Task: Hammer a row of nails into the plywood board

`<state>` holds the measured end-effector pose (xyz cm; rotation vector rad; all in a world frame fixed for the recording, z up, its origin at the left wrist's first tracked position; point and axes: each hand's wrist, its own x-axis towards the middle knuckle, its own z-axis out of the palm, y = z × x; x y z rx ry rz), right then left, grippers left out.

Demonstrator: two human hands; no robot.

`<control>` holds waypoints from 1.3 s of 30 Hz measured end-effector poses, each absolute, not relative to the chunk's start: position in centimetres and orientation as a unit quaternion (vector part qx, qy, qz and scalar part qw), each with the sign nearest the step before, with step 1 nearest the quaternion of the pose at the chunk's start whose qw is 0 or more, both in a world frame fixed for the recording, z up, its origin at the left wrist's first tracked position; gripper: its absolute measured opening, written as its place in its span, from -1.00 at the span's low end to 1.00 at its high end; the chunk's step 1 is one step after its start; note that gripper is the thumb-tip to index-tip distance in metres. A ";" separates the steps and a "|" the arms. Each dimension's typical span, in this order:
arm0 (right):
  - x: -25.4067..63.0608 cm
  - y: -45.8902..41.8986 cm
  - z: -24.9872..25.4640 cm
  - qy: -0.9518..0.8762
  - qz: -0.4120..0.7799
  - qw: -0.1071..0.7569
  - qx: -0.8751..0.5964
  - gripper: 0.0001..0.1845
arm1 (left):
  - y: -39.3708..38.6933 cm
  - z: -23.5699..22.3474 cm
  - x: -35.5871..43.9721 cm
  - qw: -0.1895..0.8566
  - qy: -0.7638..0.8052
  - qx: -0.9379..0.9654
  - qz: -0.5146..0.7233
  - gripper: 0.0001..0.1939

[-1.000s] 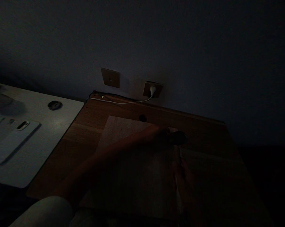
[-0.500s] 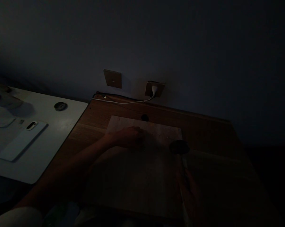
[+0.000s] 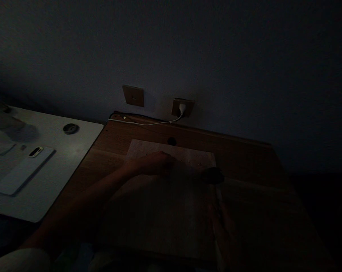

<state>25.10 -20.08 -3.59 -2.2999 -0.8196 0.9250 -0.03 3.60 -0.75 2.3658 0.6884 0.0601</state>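
The scene is very dark. My left hand (image 3: 156, 164) rests on the far part of a pale board (image 3: 188, 204), with its fingers curled down. Whatever those fingers may hold is hidden in shadow. At the board's right edge is the dark, rounded head of a mallet (image 3: 213, 175). Its light handle runs back toward me, and my right hand (image 3: 223, 228) is closed around it. Small specks lie on the board near its far right corner.
The board lies on a wooden desk (image 3: 250, 162). To the left, a white table (image 3: 60, 166) bears a phone (image 3: 23, 172) and a round dark object (image 3: 70, 129). A white cable (image 3: 145, 124) runs along the wall to a plug (image 3: 182, 108) in a socket.
The whole view has shifted slightly to the left. My left hand has moved a little to the right over the board. The mallet and right hand look nearly still.
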 end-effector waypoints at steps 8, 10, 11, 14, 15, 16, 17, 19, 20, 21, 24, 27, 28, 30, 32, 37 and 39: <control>24.6 -20.1 -3.8 -0.316 0.325 0.287 -0.844 0.11 | 4.5 -2.4 5.5 0.300 0.286 0.899 0.141 -0.82; 24.6 -20.2 -4.0 -0.311 0.324 0.285 -0.847 0.15 | 4.7 -2.9 6.4 0.286 0.275 0.908 0.137 -0.81; 24.7 -20.2 -4.2 -0.310 0.322 0.286 -0.848 0.15 | 4.8 -3.1 6.7 0.280 0.269 0.912 0.134 -0.80; 25.3 -20.6 -5.0 -0.313 0.318 0.282 -0.850 0.12 | 4.8 -3.3 6.8 0.261 0.257 0.922 0.122 -0.79; 25.4 -20.8 -5.2 -0.320 0.320 0.278 -0.847 0.10 | 4.7 -3.2 6.7 0.253 0.256 0.925 0.119 -0.78; 25.5 -20.9 -5.3 -0.325 0.320 0.274 -0.847 0.07 | 4.6 -3.1 6.6 0.243 0.256 0.928 0.117 -0.77; 25.6 -21.0 -5.4 -0.329 0.318 0.271 -0.847 0.05 | 4.5 -2.9 6.6 0.234 0.253 0.932 0.114 -0.76; 25.5 -21.0 -5.4 -0.335 0.317 0.267 -0.846 0.00 | 4.3 -2.7 6.7 0.212 0.250 0.939 0.104 -0.75; 25.4 -20.9 -5.4 -0.334 0.319 0.267 -0.846 -0.01 | 4.2 -2.7 6.8 0.202 0.249 0.942 0.099 -0.75; 25.4 -20.8 -5.3 -0.330 0.322 0.269 -0.845 -0.01 | 4.2 -2.7 7.0 0.196 0.249 0.944 0.096 -0.75; 25.4 -20.5 -5.1 -0.319 0.335 0.279 -0.842 0.09 | 4.2 -3.4 7.6 0.213 0.248 0.938 0.115 -0.75; 25.5 -20.4 -4.7 -0.314 0.331 0.293 -0.840 0.03 | 4.6 -4.8 7.9 0.279 0.246 0.913 0.170 -0.77; 25.5 -20.5 -4.4 -0.311 0.330 0.297 -0.840 -0.04 | 4.8 -5.3 8.0 0.298 0.243 0.904 0.188 -0.78; 25.5 -20.6 -3.9 -0.303 0.329 0.300 -0.843 -0.15 | 5.0 -6.2 8.0 0.322 0.236 0.891 0.216 -0.80; 25.6 -20.5 -3.4 -0.304 0.325 0.303 -0.843 -0.20 | 5.1 -6.7 8.0 0.330 0.230 0.886 0.229 -0.80; 25.7 -19.1 -2.8 -0.322 0.321 0.316 -0.833 -0.17 | 4.8 -6.9 8.2 0.342 0.279 0.866 0.235 -0.70; 25.4 -18.0 -2.6 -0.331 0.329 0.317 -0.825 -0.16 | 4.7 -6.8 8.2 0.350 0.289 0.859 0.236 -0.69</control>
